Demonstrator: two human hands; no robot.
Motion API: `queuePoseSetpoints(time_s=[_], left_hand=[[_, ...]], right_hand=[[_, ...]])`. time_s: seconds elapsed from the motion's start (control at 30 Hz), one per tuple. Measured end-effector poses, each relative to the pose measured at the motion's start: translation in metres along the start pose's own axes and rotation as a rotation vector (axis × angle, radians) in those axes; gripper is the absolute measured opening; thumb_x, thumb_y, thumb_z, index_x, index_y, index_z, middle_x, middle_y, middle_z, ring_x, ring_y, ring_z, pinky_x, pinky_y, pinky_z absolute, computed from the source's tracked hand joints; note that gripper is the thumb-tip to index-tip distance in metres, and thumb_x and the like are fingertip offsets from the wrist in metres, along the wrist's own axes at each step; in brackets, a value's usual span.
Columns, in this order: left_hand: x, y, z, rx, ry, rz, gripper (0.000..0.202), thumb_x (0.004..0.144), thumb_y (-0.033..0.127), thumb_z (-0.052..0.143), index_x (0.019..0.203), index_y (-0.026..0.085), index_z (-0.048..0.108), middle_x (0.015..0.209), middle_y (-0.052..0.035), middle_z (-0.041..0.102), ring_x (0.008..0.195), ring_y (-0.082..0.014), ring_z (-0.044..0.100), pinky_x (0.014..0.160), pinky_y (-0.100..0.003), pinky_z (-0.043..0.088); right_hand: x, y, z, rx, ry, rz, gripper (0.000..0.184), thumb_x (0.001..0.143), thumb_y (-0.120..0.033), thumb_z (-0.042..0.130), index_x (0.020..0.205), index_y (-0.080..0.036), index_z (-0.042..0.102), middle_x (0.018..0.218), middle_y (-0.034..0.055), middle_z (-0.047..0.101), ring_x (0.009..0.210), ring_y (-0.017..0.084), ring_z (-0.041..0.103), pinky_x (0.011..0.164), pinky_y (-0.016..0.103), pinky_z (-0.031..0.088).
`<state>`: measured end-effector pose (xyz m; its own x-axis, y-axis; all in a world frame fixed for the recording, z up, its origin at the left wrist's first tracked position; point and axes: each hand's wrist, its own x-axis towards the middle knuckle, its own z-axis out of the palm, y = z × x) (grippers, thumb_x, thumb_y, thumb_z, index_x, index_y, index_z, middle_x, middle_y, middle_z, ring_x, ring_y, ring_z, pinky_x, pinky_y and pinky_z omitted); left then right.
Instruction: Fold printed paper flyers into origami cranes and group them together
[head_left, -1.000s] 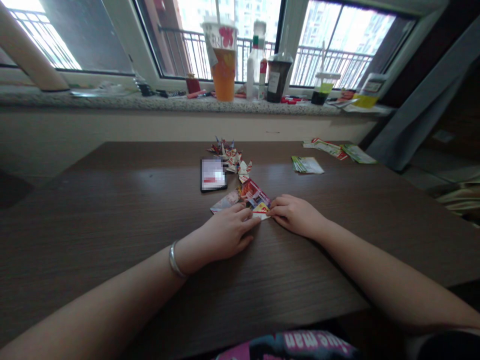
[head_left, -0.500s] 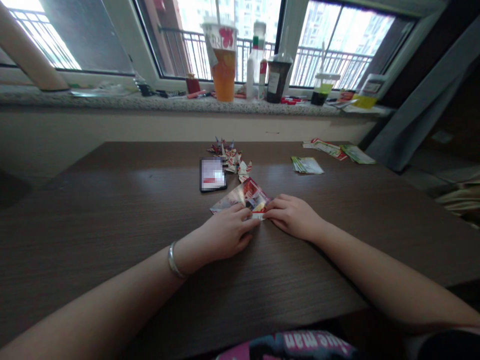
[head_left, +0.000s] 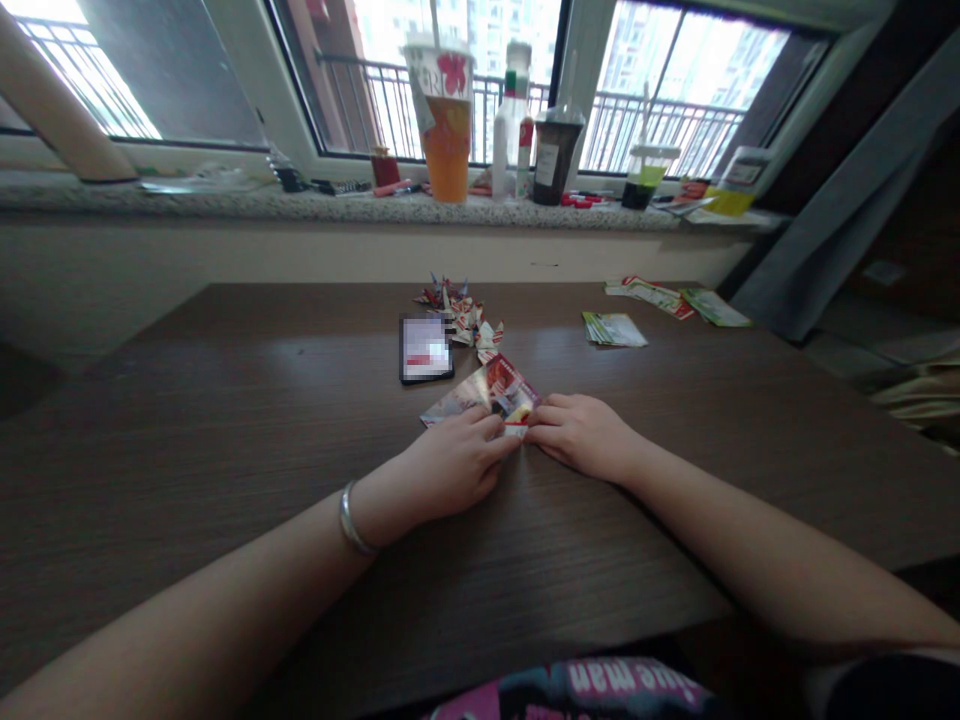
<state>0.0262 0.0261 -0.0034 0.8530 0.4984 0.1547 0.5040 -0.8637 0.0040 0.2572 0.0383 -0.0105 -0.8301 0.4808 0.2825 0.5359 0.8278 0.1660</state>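
Observation:
A glossy printed sheet of paper [head_left: 501,385], folded to a roughly triangular shape, lies flat on the dark wooden table. My left hand [head_left: 454,462], with a silver bangle on its wrist, rests over the paper's lower edge and holds it down, its fingers together. At the right corner, the bent fingers of my right hand [head_left: 581,435] close on the paper's edge. The fingertips of both hands nearly meet there. Just beyond the paper sit several small folded paper figures [head_left: 465,318]. Beside them lies a phone [head_left: 426,348] with a lit, blurred screen.
A fanned stack of paper slips [head_left: 615,330] lies at the back right, with more printed papers [head_left: 716,308] behind it. On the stone windowsill [head_left: 337,208] stand a large orange drink cup [head_left: 448,150], a dark drink cup [head_left: 555,160], bottles and pens.
My right hand has shifted slightly down and left along the paper's corner. My left hand has stayed almost in place, with a tiny slide to the right.

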Motion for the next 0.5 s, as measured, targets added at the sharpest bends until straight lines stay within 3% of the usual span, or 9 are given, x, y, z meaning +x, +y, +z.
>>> queuePoseSetpoints(time_s=[0.5], left_hand=[[0.0,0.001,0.0,0.036,-0.01,0.006,0.03,0.087,0.018,0.049,0.116,0.016,0.058,0.107,-0.011,0.058,0.108,-0.0262,0.05,0.102,-0.044,0.039]], right_hand=[[-0.005,0.004,-0.015,-0.027,-0.171,0.136,0.021,0.091,-0.025,0.051,0.089,-0.021,0.071,0.09,0.0037,0.071,0.079,0.016,0.06,0.069,0.027,0.039]])
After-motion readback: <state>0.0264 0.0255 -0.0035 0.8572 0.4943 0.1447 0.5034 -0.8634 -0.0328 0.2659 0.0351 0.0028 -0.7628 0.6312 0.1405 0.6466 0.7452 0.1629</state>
